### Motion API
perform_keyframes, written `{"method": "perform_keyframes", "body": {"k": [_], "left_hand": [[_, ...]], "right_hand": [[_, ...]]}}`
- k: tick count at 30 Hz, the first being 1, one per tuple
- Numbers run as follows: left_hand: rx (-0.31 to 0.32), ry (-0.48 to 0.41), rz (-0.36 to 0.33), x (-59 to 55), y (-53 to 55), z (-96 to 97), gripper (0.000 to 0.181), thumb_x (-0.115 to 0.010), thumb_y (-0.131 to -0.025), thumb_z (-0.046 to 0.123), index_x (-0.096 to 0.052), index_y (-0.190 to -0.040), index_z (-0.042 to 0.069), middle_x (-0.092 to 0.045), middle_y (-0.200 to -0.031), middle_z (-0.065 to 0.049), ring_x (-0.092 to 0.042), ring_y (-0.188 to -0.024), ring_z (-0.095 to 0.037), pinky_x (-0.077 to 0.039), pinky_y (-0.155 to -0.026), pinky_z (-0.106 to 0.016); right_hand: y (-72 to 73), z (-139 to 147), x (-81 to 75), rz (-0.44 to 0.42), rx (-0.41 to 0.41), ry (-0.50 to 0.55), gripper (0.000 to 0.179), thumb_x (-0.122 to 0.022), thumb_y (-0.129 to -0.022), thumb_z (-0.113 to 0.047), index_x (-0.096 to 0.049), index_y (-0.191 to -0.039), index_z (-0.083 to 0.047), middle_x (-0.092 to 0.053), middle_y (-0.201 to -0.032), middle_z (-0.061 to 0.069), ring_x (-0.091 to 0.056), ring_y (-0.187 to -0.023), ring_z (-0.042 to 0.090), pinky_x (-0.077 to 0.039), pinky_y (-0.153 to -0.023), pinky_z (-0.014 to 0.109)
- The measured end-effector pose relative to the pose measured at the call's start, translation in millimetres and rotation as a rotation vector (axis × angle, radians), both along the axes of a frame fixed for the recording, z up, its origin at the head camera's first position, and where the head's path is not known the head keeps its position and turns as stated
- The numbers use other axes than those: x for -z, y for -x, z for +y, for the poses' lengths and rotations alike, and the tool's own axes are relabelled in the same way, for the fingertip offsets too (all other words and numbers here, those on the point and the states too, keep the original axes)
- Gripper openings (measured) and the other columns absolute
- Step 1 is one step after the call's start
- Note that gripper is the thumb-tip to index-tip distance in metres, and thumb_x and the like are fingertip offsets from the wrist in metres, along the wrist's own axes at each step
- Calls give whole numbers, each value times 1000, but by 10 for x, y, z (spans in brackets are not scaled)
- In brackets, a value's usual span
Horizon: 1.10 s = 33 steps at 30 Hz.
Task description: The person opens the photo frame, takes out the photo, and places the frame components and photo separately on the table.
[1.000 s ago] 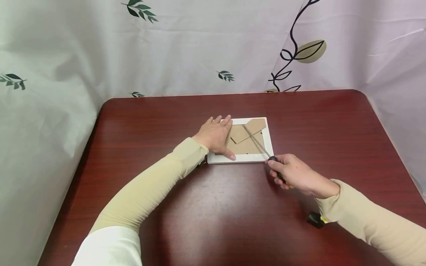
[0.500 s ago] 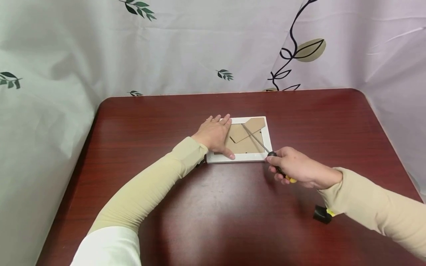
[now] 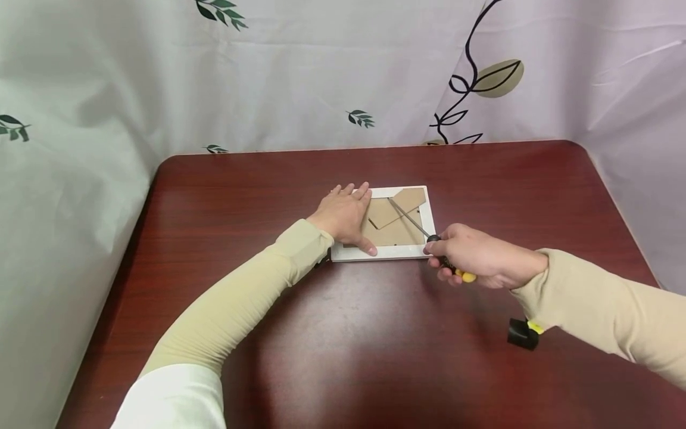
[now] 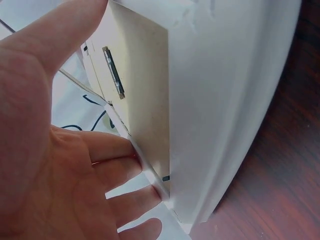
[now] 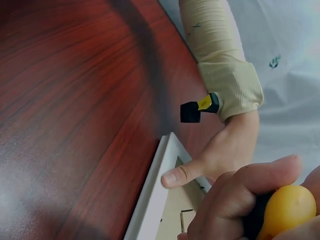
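Your left hand [image 3: 343,215] lies spread over the left side of the picture frame [image 3: 402,253], mid-view; your right hand [image 3: 471,253] grips a screwdriver [image 3: 419,226] at its lower right corner, shaft slanting across the backing [image 3: 399,232]. Reddish tabletop [image 3: 332,345] stretches from the frame's near edge to the view's bottom.

Tabletop [image 3: 343,339] looks glossy wood-grain, picture frame [image 3: 399,252] smooth with soft sheen, backing board [image 3: 402,235] matt like fibreboard, screwdriver shaft [image 3: 408,217] metal, screwdriver handle [image 5: 291,207] smooth plastic, left sleeve [image 5: 230,85] matt ribbed cloth, curtain [image 3: 295,77] at 12 o'clock creased fabric.
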<state>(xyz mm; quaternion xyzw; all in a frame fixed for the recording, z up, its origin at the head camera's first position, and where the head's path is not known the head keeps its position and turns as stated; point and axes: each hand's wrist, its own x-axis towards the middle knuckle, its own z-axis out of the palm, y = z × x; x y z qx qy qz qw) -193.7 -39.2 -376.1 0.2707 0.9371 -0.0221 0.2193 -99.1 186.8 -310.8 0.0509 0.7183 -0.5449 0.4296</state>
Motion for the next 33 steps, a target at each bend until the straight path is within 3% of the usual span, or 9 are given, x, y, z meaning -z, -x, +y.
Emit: {"method": "perform_keyframes", "body": {"k": [16,24,33], "left_hand": [[-7,0,1,12,9,-1,136,-77,-65,76,-13,-161,5,-6,-168,-9,-11,-153,-35,-8,-124,-47],[-3,-7,4,-3,5,26,136,-78,-65,76,-14,-161,4,-7,-168,-10,-12,-153,-35,-8,-124,-47],[-9,-6,-7,-5,0,-3,135,-78,-66,75,-13,-161,4,-6,-168,-10,-11,-153,-34,-8,-124,-47]], "right_hand": [[-77,-117,111,31,68,10,16,-39,-107,-9,-42,-100,5,-45,-74,2,-40,-50,6,-38,-45,16],[-104,-59,85,18,72,75,14,-42,-106,-10,-42,-99,3,-43,-74,1,-39,-53,6,-35,-46,15],[-68,-39,40,-61,115,155,29,-39,-106,-8,-40,-124,14,-42,-77,-1,-39,-57,4,-32,-46,11]]}}
